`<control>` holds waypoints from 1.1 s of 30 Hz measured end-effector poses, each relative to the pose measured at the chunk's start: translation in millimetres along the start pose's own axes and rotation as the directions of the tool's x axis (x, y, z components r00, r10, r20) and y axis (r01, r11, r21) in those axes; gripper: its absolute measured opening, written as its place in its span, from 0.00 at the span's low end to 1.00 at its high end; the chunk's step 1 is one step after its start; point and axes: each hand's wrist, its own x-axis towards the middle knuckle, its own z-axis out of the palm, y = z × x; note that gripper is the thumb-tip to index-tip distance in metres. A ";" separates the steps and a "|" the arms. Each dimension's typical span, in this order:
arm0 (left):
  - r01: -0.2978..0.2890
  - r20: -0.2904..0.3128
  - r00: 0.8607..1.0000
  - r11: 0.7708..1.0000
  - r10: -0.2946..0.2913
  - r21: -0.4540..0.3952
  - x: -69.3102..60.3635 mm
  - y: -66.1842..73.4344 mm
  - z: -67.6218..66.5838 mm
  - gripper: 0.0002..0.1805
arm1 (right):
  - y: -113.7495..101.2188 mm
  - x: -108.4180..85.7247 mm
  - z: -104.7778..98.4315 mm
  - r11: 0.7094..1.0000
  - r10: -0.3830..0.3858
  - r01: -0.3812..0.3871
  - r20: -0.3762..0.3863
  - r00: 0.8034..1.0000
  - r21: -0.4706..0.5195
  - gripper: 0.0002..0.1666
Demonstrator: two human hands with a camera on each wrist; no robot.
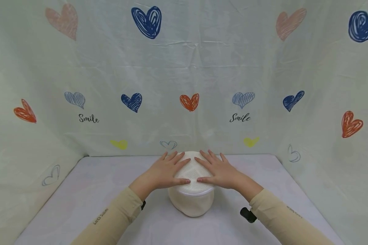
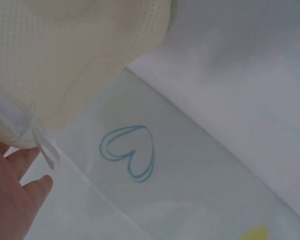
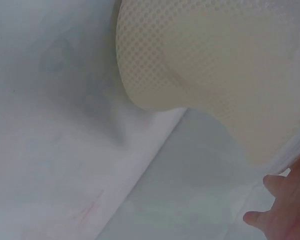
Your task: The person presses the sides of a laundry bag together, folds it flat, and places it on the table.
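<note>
A rounded cream mesh laundry bag (image 1: 191,206) with a white band around its upper part stands on the table in the head view. My left hand (image 1: 168,173) rests on the left of its top, fingers spread and fairly straight. On the other side, my right hand (image 1: 219,173) lies on the top in the same way. The left wrist view shows the bag's textured side (image 2: 75,55), a small white tab (image 2: 46,150) by the band, and fingertips (image 2: 39,187). In the right wrist view, the mesh wall (image 3: 205,60) bulges above the table.
The pale table (image 1: 110,194) stretches out around the bag. Behind and at both sides hangs a white sheet (image 1: 165,75) printed with hearts and "Smile". A black device (image 1: 248,215) sits at the right wrist.
</note>
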 end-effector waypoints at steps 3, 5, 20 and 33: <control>0.000 0.002 1.000 1.000 0.000 -0.008 -0.6 0.8 2.7 0.46 | 0.6 -1.3 3.5 1.000 -0.001 0.001 0.004 1.000 0.015 0.51; -0.003 0.002 1.000 1.000 0.003 -0.008 -1.0 1.0 4.6 0.46 | 1.0 -1.9 5.3 1.000 -0.003 0.003 0.003 1.000 0.022 0.51; -0.009 0.009 1.000 1.000 0.009 -0.007 -2.0 2.4 15.4 0.47 | 0.2 -3.8 13.6 1.000 0.009 -0.010 0.031 0.999 0.020 0.52; -0.001 0.026 1.000 1.000 0.001 -0.010 -3.6 4.6 22.0 0.46 | -3.6 -7.2 19.1 1.000 -0.007 0.007 0.041 0.999 0.006 0.51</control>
